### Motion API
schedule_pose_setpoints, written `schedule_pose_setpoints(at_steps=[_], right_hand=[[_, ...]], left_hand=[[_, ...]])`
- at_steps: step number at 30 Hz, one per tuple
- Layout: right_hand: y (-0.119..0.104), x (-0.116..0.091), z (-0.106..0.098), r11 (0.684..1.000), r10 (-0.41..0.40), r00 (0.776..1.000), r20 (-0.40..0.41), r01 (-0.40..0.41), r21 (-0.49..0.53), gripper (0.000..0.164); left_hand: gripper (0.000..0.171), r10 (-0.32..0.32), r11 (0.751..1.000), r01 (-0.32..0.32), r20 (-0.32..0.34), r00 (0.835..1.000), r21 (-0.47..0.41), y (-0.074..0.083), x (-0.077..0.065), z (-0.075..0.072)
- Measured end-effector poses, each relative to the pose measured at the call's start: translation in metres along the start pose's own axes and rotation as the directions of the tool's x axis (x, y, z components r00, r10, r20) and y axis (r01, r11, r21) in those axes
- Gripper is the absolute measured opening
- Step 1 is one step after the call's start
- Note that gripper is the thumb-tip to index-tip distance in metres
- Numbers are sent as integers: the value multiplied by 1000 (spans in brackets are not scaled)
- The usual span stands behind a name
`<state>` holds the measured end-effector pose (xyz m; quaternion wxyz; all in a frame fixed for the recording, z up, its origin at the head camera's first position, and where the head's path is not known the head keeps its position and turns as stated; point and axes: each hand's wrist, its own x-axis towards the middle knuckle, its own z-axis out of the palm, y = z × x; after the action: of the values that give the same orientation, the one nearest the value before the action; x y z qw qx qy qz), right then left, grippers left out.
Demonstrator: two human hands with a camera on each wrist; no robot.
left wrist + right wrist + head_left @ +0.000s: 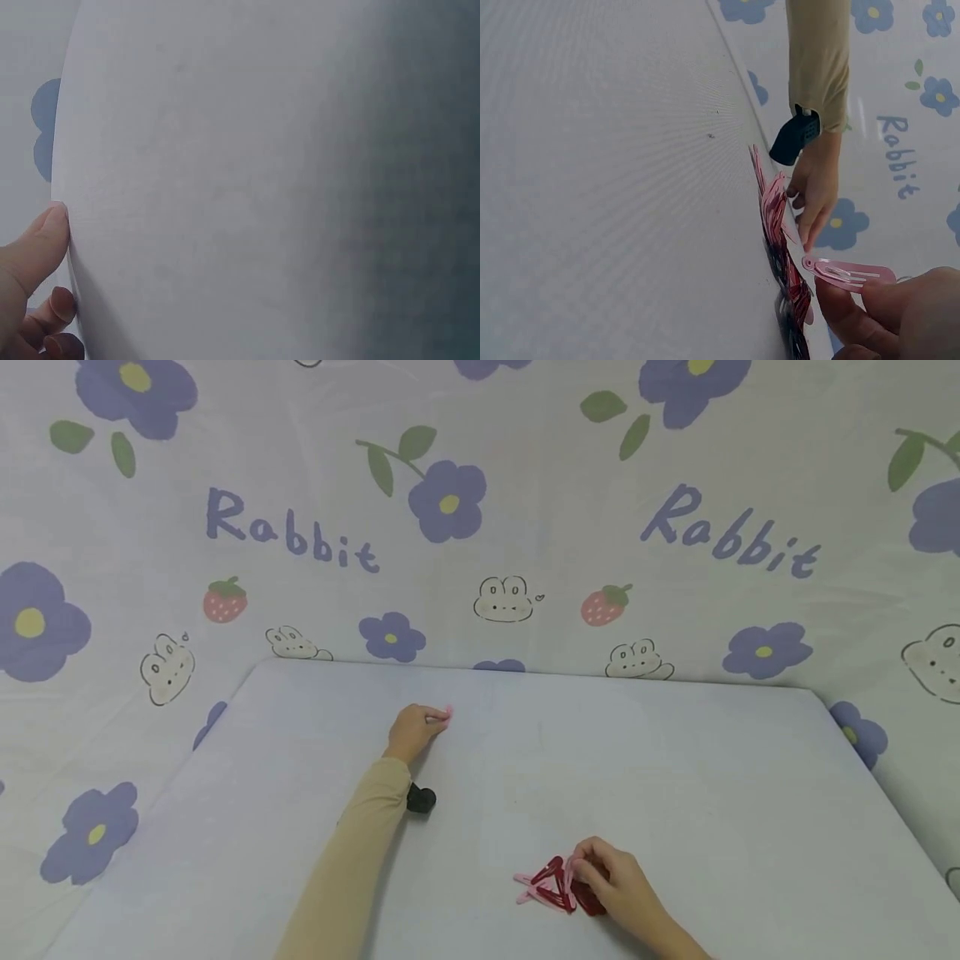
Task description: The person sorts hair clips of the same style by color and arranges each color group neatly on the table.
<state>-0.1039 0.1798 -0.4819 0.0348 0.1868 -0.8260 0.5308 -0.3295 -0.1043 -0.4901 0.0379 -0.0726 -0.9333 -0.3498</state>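
Observation:
Far up the white table, my left hand (412, 732) pinches a small pink hair clip (449, 712) between thumb and fingers. The left wrist view shows only the thumb and some fingertips, with that clip out of sight. Close to the front, my right hand (618, 883) pinches a pink snap hair clip (847, 274) by one end, over a loose pile of hair clips. Dark red clips (553, 867) and pink clips (523, 878) overlap in the pile, partly covered by my right fingers.
The white table (675, 760) ends at a back edge against a hanging cloth (555, 485) printed with flowers, rabbits and strawberries. A black wrist camera (422, 799) sticks out from my left sleeve (345, 860).

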Motion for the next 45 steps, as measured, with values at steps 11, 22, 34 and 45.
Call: schedule_pose_setpoints(at_steps=[11,22,34,45], right_hand=[[21,-3,1,982,185,983,-19,-185,-39,9],[11,5,-8,973,229,970,86,-226,-35,6],[2,30,-18,988,134,966,220,-111,-110,8],[-1,70,-5,986,81,964,252,-41,-161,7]], left_hand=[[19,-27,999,27,0,1000,-34,2,-1,5],[18,-22,999,21,-41,999,-24,8,-3,9],[16,-54,998,54,-44,998,-11,4,1,4],[17,-22,1000,23,-64,998,19,2,-5,1]])
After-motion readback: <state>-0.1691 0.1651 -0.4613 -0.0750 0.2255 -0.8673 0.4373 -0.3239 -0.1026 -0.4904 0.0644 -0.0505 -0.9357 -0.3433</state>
